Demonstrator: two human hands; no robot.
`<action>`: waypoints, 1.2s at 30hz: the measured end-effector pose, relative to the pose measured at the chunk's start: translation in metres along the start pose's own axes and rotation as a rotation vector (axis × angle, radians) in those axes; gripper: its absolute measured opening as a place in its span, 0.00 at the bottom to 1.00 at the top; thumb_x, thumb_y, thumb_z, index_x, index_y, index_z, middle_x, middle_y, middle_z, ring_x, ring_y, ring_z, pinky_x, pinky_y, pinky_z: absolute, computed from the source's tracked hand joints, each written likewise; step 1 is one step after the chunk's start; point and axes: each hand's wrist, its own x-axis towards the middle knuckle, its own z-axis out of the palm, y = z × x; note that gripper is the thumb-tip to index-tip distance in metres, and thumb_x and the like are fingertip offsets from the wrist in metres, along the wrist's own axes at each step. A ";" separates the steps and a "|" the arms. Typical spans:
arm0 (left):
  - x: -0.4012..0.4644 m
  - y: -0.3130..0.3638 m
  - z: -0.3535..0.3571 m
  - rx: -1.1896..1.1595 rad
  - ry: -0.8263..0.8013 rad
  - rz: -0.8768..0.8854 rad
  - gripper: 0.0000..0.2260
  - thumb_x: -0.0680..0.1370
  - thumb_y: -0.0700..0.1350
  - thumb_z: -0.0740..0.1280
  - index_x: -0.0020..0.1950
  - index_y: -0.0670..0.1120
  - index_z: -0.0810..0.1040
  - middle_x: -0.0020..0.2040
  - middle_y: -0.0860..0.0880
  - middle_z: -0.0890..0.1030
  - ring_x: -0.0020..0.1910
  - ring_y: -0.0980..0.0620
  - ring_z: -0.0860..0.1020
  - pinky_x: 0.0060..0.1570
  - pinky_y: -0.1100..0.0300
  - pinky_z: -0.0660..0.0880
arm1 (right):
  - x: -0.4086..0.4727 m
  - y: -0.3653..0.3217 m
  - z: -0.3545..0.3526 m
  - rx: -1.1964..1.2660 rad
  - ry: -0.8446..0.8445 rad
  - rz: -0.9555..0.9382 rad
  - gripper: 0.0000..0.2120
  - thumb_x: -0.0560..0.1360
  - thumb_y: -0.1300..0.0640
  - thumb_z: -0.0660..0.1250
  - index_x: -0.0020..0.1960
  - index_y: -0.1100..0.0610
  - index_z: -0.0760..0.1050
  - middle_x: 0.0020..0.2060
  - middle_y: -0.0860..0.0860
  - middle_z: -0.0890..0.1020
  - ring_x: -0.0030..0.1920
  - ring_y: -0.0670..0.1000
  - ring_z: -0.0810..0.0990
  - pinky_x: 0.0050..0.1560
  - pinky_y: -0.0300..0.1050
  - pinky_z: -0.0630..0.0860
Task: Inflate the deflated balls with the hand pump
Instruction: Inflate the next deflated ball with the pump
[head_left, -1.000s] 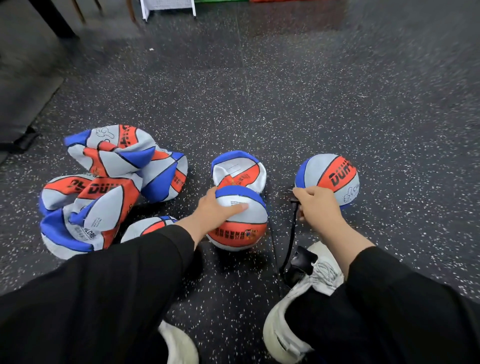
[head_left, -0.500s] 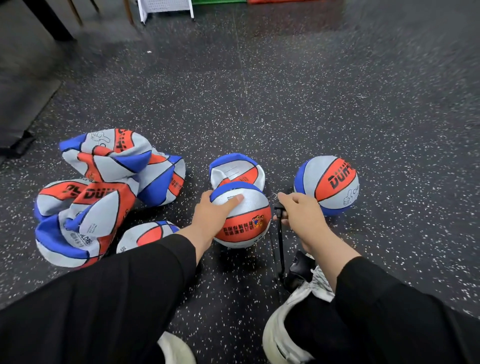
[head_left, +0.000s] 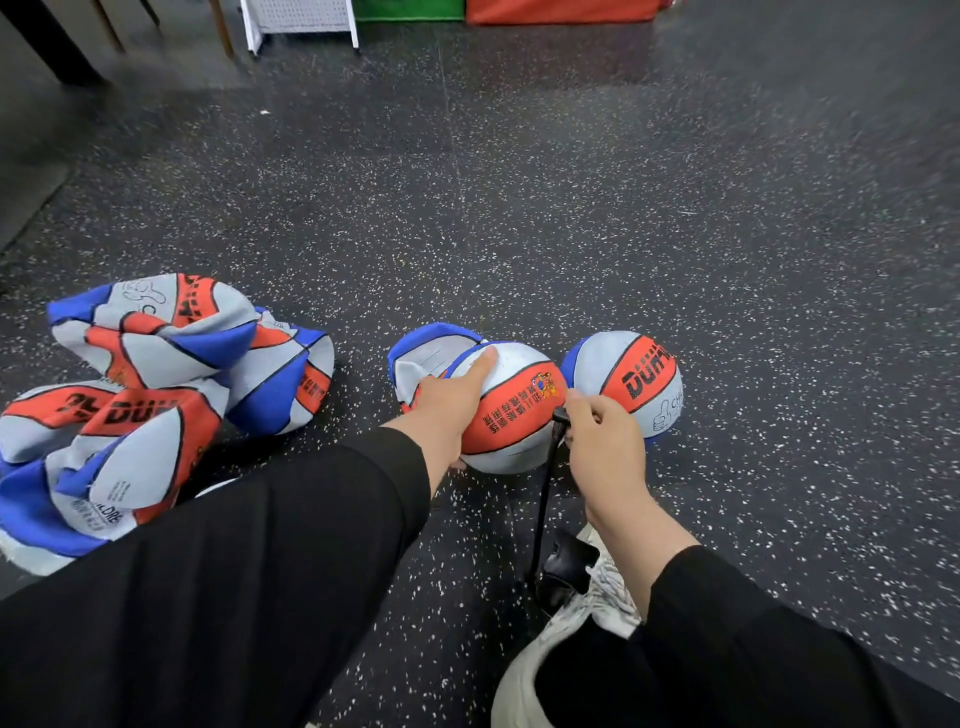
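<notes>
two hands on the ball and the pump hose

the left hand (head_left: 447, 400) lies against the 9 o'clock side of the round ball (head_left: 511, 410), its forefinger stretched flat over the top and the thumb side low by the floor; the fingers are straight and press on the ball rather than curl round it. this ball sits on the speckled dark floor (head_left: 623, 218) near the middle of the view, close in front of the person.

the right hand (head_left: 605, 441), at the ball's 3 o'clock, has its fingers curled and pinches the black end of the pump hose (head_left: 545, 488) right against the ball's side. the hose runs from there toward 6 o'clock down to the black pump body (head_left: 563, 571), which rests at the toe of a white shoe (head_left: 566, 654).

just behind the held ball, at its 11 o'clock and touching it, lies a folded flat ball (head_left: 426, 358). at its 3 o'clock, just beside the right hand, stands a second round ball (head_left: 631, 382). well apart at 9 o'clock is a heap of crumpled flat balls (head_left: 156, 395), partly hidden by the black left sleeve (head_left: 234, 587).
</notes>
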 end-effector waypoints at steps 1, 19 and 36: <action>0.008 -0.001 0.003 -0.004 0.005 -0.014 0.66 0.43 0.83 0.69 0.76 0.55 0.64 0.68 0.47 0.75 0.59 0.36 0.79 0.48 0.26 0.75 | 0.001 -0.001 0.000 -0.001 -0.002 0.001 0.21 0.81 0.47 0.62 0.33 0.58 0.68 0.28 0.48 0.70 0.32 0.49 0.66 0.34 0.47 0.63; -0.040 -0.033 -0.016 0.714 -0.105 0.474 0.33 0.82 0.63 0.60 0.83 0.49 0.57 0.78 0.47 0.67 0.76 0.44 0.67 0.69 0.52 0.65 | -0.007 -0.007 -0.009 -0.063 -0.042 -0.001 0.17 0.83 0.50 0.61 0.38 0.58 0.73 0.31 0.47 0.74 0.29 0.41 0.71 0.31 0.37 0.64; -0.114 -0.010 -0.026 0.303 -0.260 0.652 0.18 0.84 0.49 0.64 0.75 0.53 0.71 0.62 0.51 0.78 0.57 0.53 0.78 0.59 0.56 0.75 | -0.050 -0.033 -0.010 -0.181 -0.243 -0.218 0.10 0.83 0.50 0.60 0.45 0.50 0.74 0.36 0.47 0.80 0.37 0.51 0.77 0.40 0.47 0.72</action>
